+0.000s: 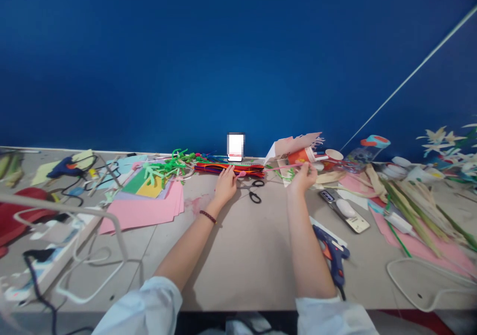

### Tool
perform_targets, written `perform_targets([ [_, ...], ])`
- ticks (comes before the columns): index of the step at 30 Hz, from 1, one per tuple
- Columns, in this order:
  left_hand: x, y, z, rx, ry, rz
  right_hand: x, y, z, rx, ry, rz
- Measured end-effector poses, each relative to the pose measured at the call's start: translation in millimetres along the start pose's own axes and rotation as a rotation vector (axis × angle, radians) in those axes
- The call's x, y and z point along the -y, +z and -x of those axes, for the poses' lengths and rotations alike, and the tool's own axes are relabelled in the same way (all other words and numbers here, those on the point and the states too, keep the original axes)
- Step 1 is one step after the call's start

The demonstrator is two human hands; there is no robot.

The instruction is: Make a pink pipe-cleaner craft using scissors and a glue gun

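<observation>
My right hand (303,177) is closed, pinching a thin pink pipe cleaner (281,168) that stretches leftward from the fingers. My left hand (226,183) rests at the front of a bundle of red, orange and dark pipe cleaners (249,169). A short pink piece (241,174) sticks out at its fingertips; whether it belongs to the same pipe cleaner I cannot tell. Black-handled scissors (255,196) lie on the table just right of my left hand. Behind the bundle, a phone with a bright screen (235,147) stands against the blue wall.
Pink sheets (145,213) and green pipe-cleaner shapes (152,173) lie left. A power strip (48,270) with cables is at far left. On the right are a glue gun (335,255), a phone (345,210), paper cups (301,156) and dried husks (413,210).
</observation>
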State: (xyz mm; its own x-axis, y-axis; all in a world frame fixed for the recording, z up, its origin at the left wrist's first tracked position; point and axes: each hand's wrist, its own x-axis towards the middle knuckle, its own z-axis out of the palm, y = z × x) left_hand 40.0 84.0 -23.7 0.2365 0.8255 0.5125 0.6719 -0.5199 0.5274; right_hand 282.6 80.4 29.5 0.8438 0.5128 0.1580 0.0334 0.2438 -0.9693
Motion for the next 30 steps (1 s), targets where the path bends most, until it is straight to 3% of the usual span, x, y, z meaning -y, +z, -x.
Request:
perform_targets([
  [3, -1, -2.1, -1, -0.009, -0.009, 0.025, 35, -10, -2, -0.126, -0.288, -0.230],
  [6, -1, -3.6, -1, -0.035, -0.016, 0.090, 86, -24, 14, -0.098, -0.431, -0.381],
  [10, -5, -6.2, -4, -0.102, -0.093, 0.289, 152, -43, 53, 0.090, -0.355, -0.534],
  [13, -17, -13.9, -7, -0.129, -0.242, 0.509, 171, -44, 76, 0.421, -0.188, -0.536],
  [17, -42, -36.1, -7, -0.019, -0.476, 0.901, 160, -26, 98, 0.810, 0.096, -0.417],
  [20, -56, -57.7, -1, 0.051, -0.528, 1.083, 146, -13, 117, 0.974, 0.292, -0.356],
  [22, -58, -71.3, 7, 0.098, -0.531, 1.140, 136, -9, 129, 1.068, 0.349, -0.309],
  [25, -53, -86.2, 20, 0.058, -0.570, 1.104, 115, -7, 146, 1.139, 0.315, -0.187],
  [30, -40, -91.7, 42, 0.010, -0.608, 1.076, 71, -5, 166, 1.094, 0.354, -0.047],
])
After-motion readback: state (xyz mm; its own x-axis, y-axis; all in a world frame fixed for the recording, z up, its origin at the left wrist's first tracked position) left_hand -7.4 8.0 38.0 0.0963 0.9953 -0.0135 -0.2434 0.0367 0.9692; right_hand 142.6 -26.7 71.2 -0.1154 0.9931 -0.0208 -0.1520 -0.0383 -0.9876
